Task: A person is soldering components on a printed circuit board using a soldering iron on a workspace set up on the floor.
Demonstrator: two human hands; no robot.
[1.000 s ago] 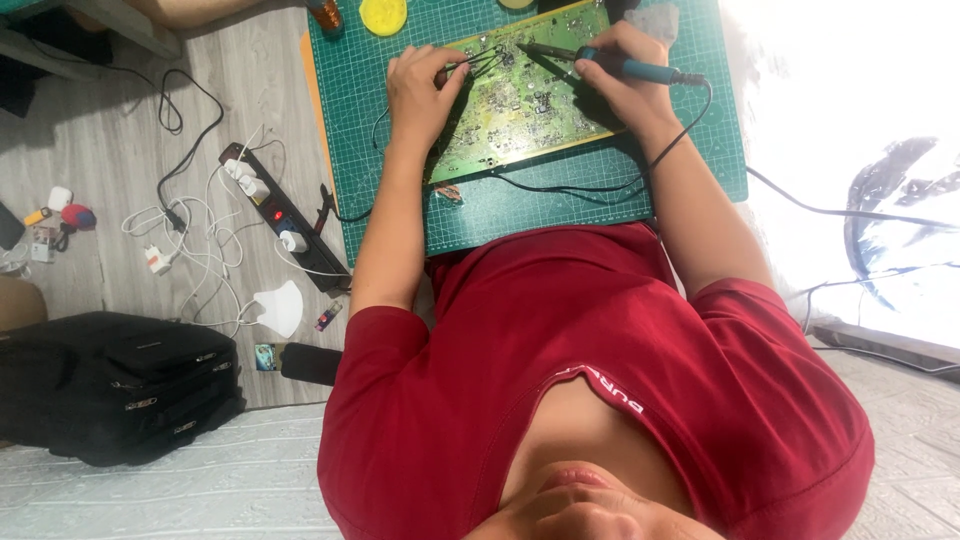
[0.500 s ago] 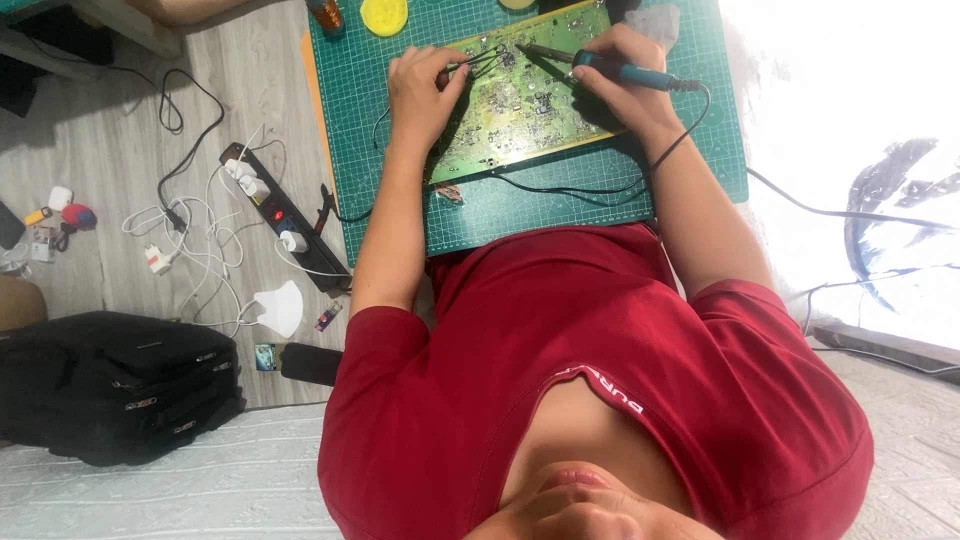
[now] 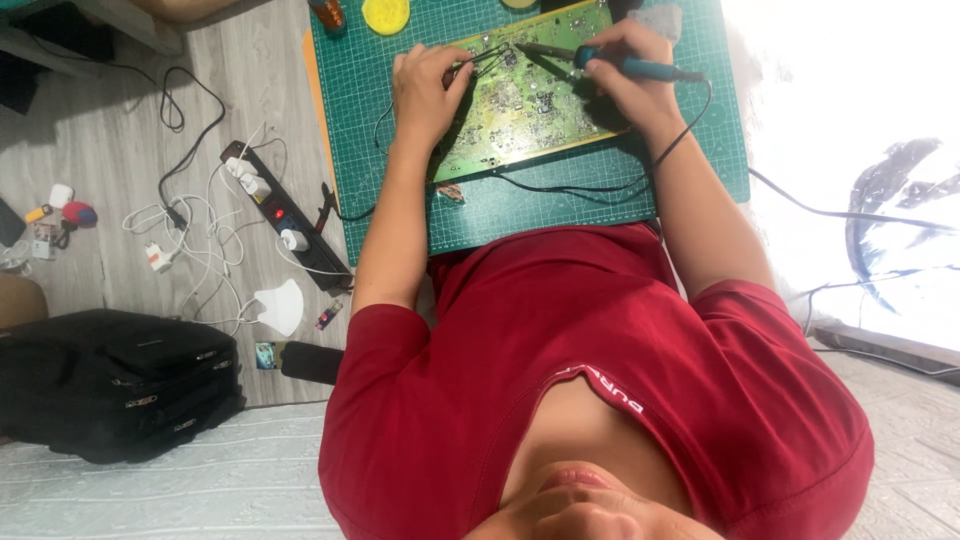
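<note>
Green printed circuit board (image 3: 530, 100), rectangular, densely populated: lies flat at the middle of the green gridded cutting mat (image 3: 680, 190), which spares the floor beneath.

Blue-handled soldering iron (image 3: 625, 68): gripped pen-fashion in the right hand (image 3: 620, 75), fingers closed around the handle, tip angled down to the board's upper edge; its black cord trails over the wrist and off the mat.

Left hand (image 3: 428, 88): rests on the board's left end, apparently steadying it, fingers pinching thin dark wires (image 3: 480, 58) near the iron's tip.

Yellow round tin (image 3: 385, 14): at the mat's far edge, in reach.

Black power strip (image 3: 285, 215): on grey wood floor left of the mat, white plugs and cables attached.

Black bag (image 3: 110, 385): further left, well apart.
</note>
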